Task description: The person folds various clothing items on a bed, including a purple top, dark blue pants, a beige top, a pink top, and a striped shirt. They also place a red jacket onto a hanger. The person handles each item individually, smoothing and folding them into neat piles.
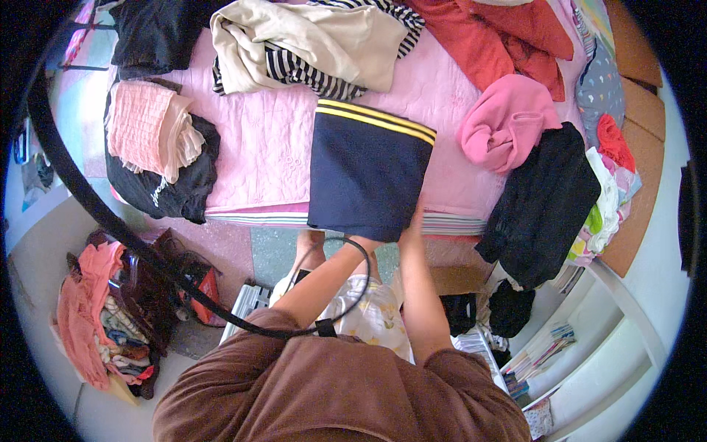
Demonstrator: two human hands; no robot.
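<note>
A navy garment (372, 173) with two yellow stripes along its far edge is folded into a rough square at the near edge of the bed. Its near end hangs slightly over that edge. My left hand (362, 241) reaches to the near end, with its fingers hidden by the cloth. At the near right corner, my right hand (414, 225) touches the garment's side; its fingers are partly hidden and blurred. Pink quilted bedding (254, 158) lies beneath the cloth.
Around the garment lie a cream top (317, 44), red clothing (501, 51), a pink bundle (508, 121), black clothing (549, 202) and a folded peach ruffled piece (147, 125). A clothes pile (96, 317) stands lower left. A black cable (110, 221) crosses the left side.
</note>
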